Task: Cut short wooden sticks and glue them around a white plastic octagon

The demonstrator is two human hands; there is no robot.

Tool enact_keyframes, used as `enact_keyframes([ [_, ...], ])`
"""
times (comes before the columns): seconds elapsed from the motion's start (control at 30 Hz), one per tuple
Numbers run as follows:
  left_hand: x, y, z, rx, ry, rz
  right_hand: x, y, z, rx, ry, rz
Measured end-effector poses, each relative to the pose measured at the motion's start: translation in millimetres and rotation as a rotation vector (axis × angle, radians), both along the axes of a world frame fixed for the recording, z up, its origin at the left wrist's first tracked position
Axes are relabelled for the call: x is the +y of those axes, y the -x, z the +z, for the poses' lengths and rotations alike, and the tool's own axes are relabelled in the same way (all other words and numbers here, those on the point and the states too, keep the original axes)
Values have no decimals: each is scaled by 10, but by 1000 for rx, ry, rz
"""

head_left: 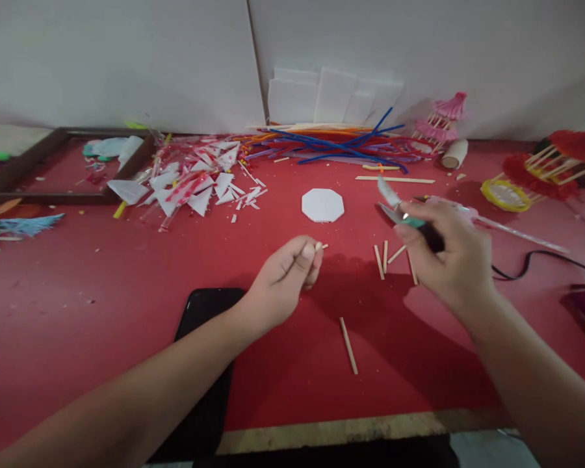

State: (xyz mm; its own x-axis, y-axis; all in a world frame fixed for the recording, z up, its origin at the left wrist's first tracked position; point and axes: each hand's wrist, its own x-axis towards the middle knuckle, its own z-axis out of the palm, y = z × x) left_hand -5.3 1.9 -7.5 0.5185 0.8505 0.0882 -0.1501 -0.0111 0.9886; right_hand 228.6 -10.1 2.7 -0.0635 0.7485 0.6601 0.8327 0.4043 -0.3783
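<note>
My left hand (pixel 290 273) is closed in a pinch over the middle of the red table, with the pale tip of a small wooden stick (pixel 318 246) poking out between thumb and finger. In my right hand (pixel 451 250) I hold a pair of scissors (pixel 394 203) with dark and green handles, their blades apart and pointing up and left. Below the blades lie several short cut sticks (pixel 385 257). One more cut stick (pixel 349 346) rests alone near the front edge. Just beyond my left hand sits a white octagonal piece (pixel 322 205).
White and red scraps (pixel 199 175) heap at back left beside a brown frame (pixel 53 195). Coloured pipe cleaners (pixel 341 143) lie along the wall. A pink tiered model (pixel 441 120) and a red one (pixel 550 166) stand right. A black phone (pixel 209 364) lies under my left forearm.
</note>
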Motion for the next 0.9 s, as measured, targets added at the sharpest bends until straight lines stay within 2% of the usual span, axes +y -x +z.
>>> enact_keyframes([
  [0.17, 36, -20, 5, 54, -83, 57, -107, 172, -2, 55, 85, 353],
  [0.3, 52, -25, -11, 42, -194, 49, -164, 276, -16, 49, 106, 495],
  [0.37, 47, -29, -26, 21, -187, 49, -169, 285, -21, 38, 91, 517],
  [0.53, 1, -19, -48, -42, -38, 18, -163, 285, -20, 16, 108, 525],
  [0.7, -25, 2, -43, 27, -123, -24, -162, 280, -17, 35, 119, 511],
  [0.9, -20, -8, -3, 108, -200, 15, -185, 268, 5, 10, 234, 443],
])
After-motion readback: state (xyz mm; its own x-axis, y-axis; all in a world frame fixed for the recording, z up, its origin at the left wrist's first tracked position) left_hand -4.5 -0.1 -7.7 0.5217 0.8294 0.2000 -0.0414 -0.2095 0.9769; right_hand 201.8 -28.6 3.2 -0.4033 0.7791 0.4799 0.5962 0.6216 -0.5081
